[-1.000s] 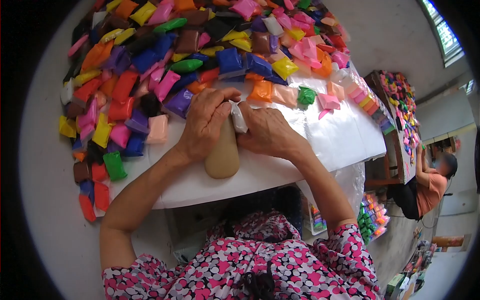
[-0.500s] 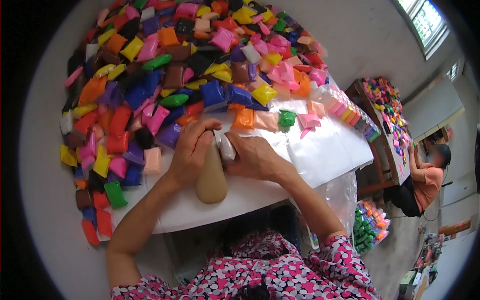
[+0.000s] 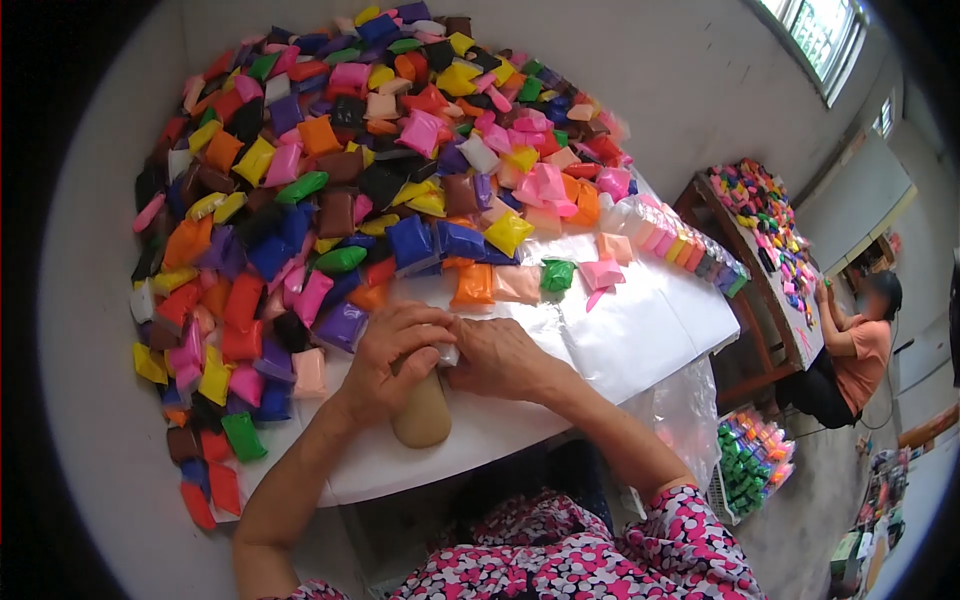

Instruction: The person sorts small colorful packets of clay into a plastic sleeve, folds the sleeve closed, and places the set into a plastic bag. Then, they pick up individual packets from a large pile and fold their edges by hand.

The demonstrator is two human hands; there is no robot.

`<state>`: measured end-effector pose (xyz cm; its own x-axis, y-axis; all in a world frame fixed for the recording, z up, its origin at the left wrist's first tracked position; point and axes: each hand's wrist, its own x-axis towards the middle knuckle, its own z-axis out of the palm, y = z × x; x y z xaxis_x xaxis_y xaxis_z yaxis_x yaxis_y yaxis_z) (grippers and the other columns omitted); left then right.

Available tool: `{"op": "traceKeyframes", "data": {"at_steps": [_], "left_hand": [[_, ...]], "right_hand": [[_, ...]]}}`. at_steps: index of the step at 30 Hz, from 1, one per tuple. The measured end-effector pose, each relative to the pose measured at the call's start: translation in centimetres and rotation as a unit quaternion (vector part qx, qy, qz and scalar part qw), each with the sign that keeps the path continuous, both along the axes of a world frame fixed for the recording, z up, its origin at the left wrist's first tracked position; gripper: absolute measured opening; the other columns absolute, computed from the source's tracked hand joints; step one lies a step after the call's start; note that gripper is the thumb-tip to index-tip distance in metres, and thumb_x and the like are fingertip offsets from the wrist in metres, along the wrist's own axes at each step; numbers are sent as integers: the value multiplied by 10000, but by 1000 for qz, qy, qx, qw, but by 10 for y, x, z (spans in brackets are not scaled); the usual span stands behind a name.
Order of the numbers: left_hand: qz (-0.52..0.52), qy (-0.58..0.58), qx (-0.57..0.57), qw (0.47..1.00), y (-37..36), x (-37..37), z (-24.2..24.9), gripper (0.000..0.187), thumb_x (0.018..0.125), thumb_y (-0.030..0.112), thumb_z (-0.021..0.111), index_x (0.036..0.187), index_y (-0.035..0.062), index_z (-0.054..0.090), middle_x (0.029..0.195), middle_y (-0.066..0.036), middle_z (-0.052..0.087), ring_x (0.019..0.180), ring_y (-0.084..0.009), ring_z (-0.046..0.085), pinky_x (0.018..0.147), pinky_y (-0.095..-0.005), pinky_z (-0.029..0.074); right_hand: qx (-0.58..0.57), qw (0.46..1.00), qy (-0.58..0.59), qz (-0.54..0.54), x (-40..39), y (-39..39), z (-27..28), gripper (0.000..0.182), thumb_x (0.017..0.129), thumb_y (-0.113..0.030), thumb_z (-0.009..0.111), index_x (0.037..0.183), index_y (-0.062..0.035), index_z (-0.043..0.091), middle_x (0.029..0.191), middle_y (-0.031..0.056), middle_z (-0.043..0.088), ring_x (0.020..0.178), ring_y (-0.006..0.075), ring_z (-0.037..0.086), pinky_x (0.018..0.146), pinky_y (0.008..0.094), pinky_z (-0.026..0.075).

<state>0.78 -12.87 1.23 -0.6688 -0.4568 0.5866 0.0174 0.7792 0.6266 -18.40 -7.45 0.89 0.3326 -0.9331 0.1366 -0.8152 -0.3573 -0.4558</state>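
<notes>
A long, rounded tan block (image 3: pixel 422 418) lies on the white table covering, its far part hidden under my hands. My left hand (image 3: pixel 395 350) curls over the block, fingers bent and thumb close to them; whatever its fingertips hold is hidden. My right hand (image 3: pixel 500 358) is closed around a small white packet (image 3: pixel 449 355), of which only a sliver shows between the hands. The fingertips of both hands meet at the packet's far end. Just beyond them lie an orange packet (image 3: pixel 472 285) and a purple packet (image 3: pixel 342 326).
A large heap of colourful soft packets (image 3: pixel 340 215) covers the table's back and left. A row of packets in clear wrap (image 3: pixel 680 238) lies at the right on white sheeting (image 3: pixel 640 335). A basket of packets (image 3: pixel 755 465) stands below. Another person (image 3: pixel 860 350) sits at a farther table.
Both hands have drawn together and the left fingers now cover more of the white packet. The view has shifted, so the tan block and hands appear lower.
</notes>
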Motion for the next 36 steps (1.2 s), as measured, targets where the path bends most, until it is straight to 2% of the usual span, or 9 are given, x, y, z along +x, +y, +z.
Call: {"op": "traceKeyframes", "data": {"at_steps": [4, 12, 16, 18, 22, 24, 26, 32, 36], "left_hand": [[7, -10, 0, 1000, 3, 0, -1, 240, 817, 122, 584, 1017, 36, 684, 1155, -106, 640, 1139, -289, 533, 1009, -407, 357], [21, -15, -4, 1000, 5, 1, 0, 252, 811, 120, 574, 1020, 36, 687, 1187, -121, 635, 1159, -294, 525, 1015, -414, 354], [24, -12, -13, 1000, 5, 0, 1, 260, 809, 131, 566, 1017, 33, 686, 1183, -131, 638, 1154, -300, 529, 1014, -419, 355], [28, -10, -9, 1000, 6, 1, 2, 266, 806, 140, 563, 1014, 28, 684, 1179, -135, 638, 1150, -305, 530, 1015, -423, 354], [28, -11, -2, 1000, 7, -1, 6, 284, 805, 150, 543, 1014, 13, 678, 1169, -146, 635, 1144, -320, 526, 1018, -428, 351], [22, -8, -4, 1000, 6, -3, 6, 294, 809, 157, 529, 1015, 7, 675, 1163, -152, 633, 1138, -328, 523, 1019, -429, 350], [22, -7, -5, 1000, 6, -2, 5, 304, 816, 165, 513, 1017, 3, 673, 1158, -159, 631, 1130, -335, 521, 1020, -428, 349], [40, 18, -4, 999, 7, 0, 6, 316, 898, 210, 463, 1018, -2, 664, 1159, -158, 631, 1123, -322, 521, 1018, -421, 347], [66, 34, -20, 997, 3, 1, 5, 325, 933, 199, 416, 1006, -9, 656, 1136, -160, 635, 1108, -316, 530, 1015, -417, 351]], "right_hand": [[29, 999, 2, -17, 0, 2, 1, 471, 752, -250, 698, 1102, 21, 537, 936, 219, 672, 845, 376, 664, 733, 450, 519], [100, 993, -59, 2, -46, 22, 58, 580, 757, -177, 761, 1275, -29, 545, 970, 164, 682, 868, 310, 664, 770, 397, 529], [26, 993, -61, -93, -78, 10, 56, 311, 833, -119, 685, 1116, 2, 640, 947, 159, 694, 831, 285, 671, 744, 368, 534], [5, 992, -29, -126, -87, 8, 51, 243, 870, -69, 679, 1104, -17, 638, 898, 93, 678, 753, 175, 648, 677, 315, 544], [-52, 993, -74, -82, -85, 24, 30, 202, 812, -68, 655, 1005, -7, 652, 904, 154, 674, 828, 291, 657, 738, 391, 521], [-22, 994, -72, -84, -76, 37, 33, 177, 827, -82, 631, 991, -17, 638, 906, 154, 661, 853, 300, 645, 763, 406, 512], [-43, 995, -50, -75, -73, 46, 26, 160, 854, -85, 639, 1000, -21, 628, 867, 126, 656, 718, 239, 639, 649, 362, 510], [-28, 996, -48, -73, -70, 56, 12, 147, 843, -110, 624, 966, -30, 624, 854, 120, 651, 712, 265, 638, 674, 373, 504], [-104, 990, -70, -61, -71, 50, -16, 128, 813, -107, 636, 925, -47, 621, 821, 119, 638, 719, 283, 644, 665, 384, 509]]}}
